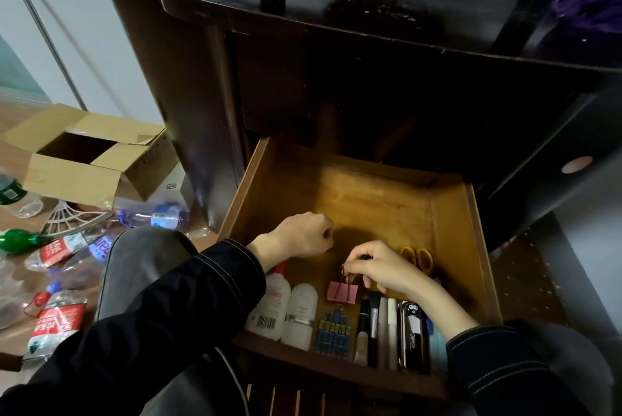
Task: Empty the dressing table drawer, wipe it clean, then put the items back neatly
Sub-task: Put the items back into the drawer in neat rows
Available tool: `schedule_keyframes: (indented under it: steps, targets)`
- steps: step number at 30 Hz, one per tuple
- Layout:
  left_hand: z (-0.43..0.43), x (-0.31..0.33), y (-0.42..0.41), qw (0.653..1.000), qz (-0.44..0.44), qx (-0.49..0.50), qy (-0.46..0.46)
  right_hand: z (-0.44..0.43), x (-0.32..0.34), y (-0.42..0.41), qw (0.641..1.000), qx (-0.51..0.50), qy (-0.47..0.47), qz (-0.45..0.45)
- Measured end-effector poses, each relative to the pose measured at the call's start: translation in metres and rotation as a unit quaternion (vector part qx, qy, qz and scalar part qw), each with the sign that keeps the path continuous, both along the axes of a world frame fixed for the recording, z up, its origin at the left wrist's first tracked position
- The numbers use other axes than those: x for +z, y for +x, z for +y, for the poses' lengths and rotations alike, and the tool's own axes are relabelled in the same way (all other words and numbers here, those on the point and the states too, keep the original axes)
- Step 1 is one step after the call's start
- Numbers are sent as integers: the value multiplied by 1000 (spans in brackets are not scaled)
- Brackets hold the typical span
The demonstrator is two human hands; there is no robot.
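Note:
The wooden drawer (377, 200) is pulled out of the dark dressing table (303, 45). My right hand (380, 267) pinches the wire handles of a pink binder clip (342, 292) that rests on the drawer floor. My left hand (303, 237) hovers over the drawer's left side with its fingers curled; nothing shows in it. Along the front lie two white bottles (286, 311), a cluster of small blue binder clips (333, 331), several brushes and pens (377, 328) and a shiny black case (413, 335). Yellow-handled scissors (417, 257) lie behind my right hand.
On the floor at left stands an open cardboard box (84, 153) among several crushed plastic bottles (60, 308). A metal pole (43, 28) leans against the wall. My knee (148, 264) is just left of the drawer. The drawer's back half is bare wood.

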State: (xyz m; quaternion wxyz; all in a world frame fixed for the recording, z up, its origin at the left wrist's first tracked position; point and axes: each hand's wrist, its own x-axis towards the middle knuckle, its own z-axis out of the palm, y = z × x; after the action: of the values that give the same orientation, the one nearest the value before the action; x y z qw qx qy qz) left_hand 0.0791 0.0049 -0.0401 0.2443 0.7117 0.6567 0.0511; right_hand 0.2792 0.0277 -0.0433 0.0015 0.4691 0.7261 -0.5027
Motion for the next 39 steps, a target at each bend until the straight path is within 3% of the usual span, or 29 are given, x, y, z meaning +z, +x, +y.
schedule_keyframes:
  steps: [24,28,32,35,39]
  targets:
    - [-3,6,-1,1000,-4,-27,-2,3,-3,4,996,54,-72,16]
    - [-1,3,-1,1000,-6,-26,16,16,6,12,984,-145,-36,93]
    - [-1,0,-2,999,-17,-31,25,27,13,17,910,-345,-127,193]
    - [-2,0,-3,999,-13,-27,31,25,18,18,870,-386,-189,242]
    - [-2,1,-2,999,-16,-25,35,20,15,24,878,-379,-156,246]
